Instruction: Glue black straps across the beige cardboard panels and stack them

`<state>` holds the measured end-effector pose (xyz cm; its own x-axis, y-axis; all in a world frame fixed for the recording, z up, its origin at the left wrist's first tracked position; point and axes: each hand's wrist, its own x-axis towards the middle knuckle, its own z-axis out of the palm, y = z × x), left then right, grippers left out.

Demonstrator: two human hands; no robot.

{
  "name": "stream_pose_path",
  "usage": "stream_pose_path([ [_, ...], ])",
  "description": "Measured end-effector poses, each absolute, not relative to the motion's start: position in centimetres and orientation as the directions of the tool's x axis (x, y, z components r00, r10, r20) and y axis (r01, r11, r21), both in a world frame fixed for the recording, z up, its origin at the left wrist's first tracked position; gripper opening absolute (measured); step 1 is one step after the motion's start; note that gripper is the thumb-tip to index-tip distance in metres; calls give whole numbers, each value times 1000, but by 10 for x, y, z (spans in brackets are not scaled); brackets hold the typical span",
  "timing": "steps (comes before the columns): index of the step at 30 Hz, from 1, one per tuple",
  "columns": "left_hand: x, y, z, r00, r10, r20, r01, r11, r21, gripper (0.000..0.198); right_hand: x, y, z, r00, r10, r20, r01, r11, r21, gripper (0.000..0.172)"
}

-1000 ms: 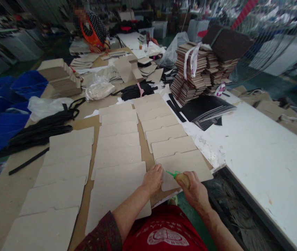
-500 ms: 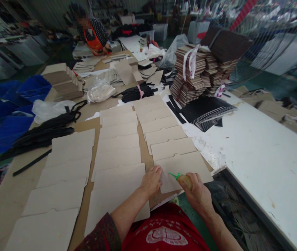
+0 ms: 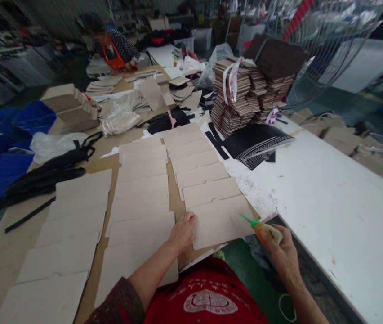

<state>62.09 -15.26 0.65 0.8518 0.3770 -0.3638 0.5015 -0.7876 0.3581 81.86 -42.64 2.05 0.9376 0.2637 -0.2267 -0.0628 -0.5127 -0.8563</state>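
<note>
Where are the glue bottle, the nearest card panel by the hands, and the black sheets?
glue bottle (image 3: 268,230), head view, on its amber body.
card panel (image 3: 220,222), head view, on its bare middle.
black sheets (image 3: 255,143), head view, on the top sheet.

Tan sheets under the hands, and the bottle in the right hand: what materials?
Tan sheets: likely greyboard or thick card; matte, stiff, flat, with clean cut edges and notches. The left hand presses on the nearest one.
Bottle: apparently soft translucent plastic with amber contents and a glossy green plastic nozzle; probably a glue squeeze bottle. The right hand grips it.
</note>
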Motion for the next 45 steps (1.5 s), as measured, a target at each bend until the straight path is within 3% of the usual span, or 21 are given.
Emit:
stream_pose_path([
  [7,626,-160,6,804,433,-408,568,-764,307,67,826,-426,8,890,426,-165,188,-670,-718,51],
  [14,628,-164,6,778,461,-427,603,-740,298,72,841,-418,13,789,612,-57,501,-694,-517,39],
  [20,630,-165,8,765,472,-438,620,-725,300,73,853,-419,21,758,645,-91,555,-713,-429,35],
  [25,630,-166,7,758,484,-436,629,-720,293,74,861,-424,25,753,645,-134,519,-706,-481,35],
  [32,632,-167,9,742,498,-448,647,-706,288,75,863,-423,18,740,645,-189,395,-644,-655,37],
  [35,634,-168,11,730,508,-458,662,-693,286,76,863,-416,11,758,612,-226,240,-584,-775,43],
  [39,635,-169,11,723,517,-458,670,-685,285,77,871,-398,6,841,463,-280,-30,-477,-878,55],
  [45,635,-166,10,723,524,-449,673,-682,287,79,898,-362,3,860,480,-174,143,-553,-821,55],
])
